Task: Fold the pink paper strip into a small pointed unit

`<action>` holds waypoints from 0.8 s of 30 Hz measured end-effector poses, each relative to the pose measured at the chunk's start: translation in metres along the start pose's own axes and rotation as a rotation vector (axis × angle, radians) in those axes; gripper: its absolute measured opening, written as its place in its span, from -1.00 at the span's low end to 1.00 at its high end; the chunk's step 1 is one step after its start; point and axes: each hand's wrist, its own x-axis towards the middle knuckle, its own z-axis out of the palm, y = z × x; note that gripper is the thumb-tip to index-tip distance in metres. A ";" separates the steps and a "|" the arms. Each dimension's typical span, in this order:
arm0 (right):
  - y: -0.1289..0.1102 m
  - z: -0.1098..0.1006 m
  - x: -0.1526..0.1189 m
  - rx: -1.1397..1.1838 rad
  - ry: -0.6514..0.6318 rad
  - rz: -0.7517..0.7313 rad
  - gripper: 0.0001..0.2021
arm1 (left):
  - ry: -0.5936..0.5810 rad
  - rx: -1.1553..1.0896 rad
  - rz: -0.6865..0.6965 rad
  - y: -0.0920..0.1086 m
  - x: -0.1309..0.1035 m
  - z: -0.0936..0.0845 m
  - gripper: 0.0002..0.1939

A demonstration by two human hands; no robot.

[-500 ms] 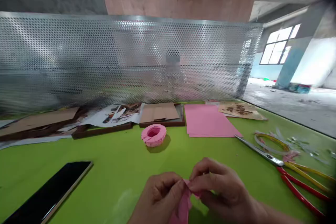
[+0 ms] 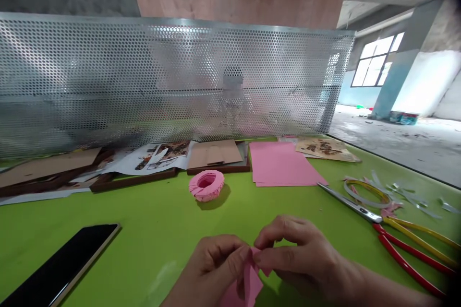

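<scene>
Both of my hands pinch a small piece of pink paper [image 2: 248,284] low in the middle of the view, above the green table [image 2: 151,230]. My left hand [image 2: 212,268] holds its left side and my right hand [image 2: 298,254] grips its top edge with thumb and forefinger. The fingers hide part of the paper. A ring built of folded pink paper [image 2: 206,185] rests on the table farther back, apart from both hands.
A stack of pink sheets [image 2: 281,163] lies behind on the right. Scissors with red and yellow handles [image 2: 392,230] lie at right beside paper scraps [image 2: 406,194]. A dark phone [image 2: 61,268] lies at left. Cardboard and prints [image 2: 158,156] line a perforated metal screen [image 2: 173,76].
The view has shifted slightly, so the table items sit a little further left. My hands have moved a bit lower and keep working the pink paper.
</scene>
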 end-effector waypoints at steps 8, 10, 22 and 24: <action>-0.020 -0.002 0.005 0.299 0.135 0.333 -0.63 | 0.088 0.135 0.162 -0.013 0.008 -0.002 -0.68; -0.019 0.007 0.005 0.401 0.129 0.576 -0.78 | 0.116 0.152 0.170 -0.014 0.009 -0.001 -0.69; -0.009 0.022 0.012 0.718 0.092 0.916 -0.96 | 0.080 -0.006 0.002 -0.013 0.004 0.003 -0.67; -0.007 0.021 0.011 0.728 0.075 0.916 -0.96 | 0.059 -0.009 0.002 -0.015 0.006 0.002 -0.68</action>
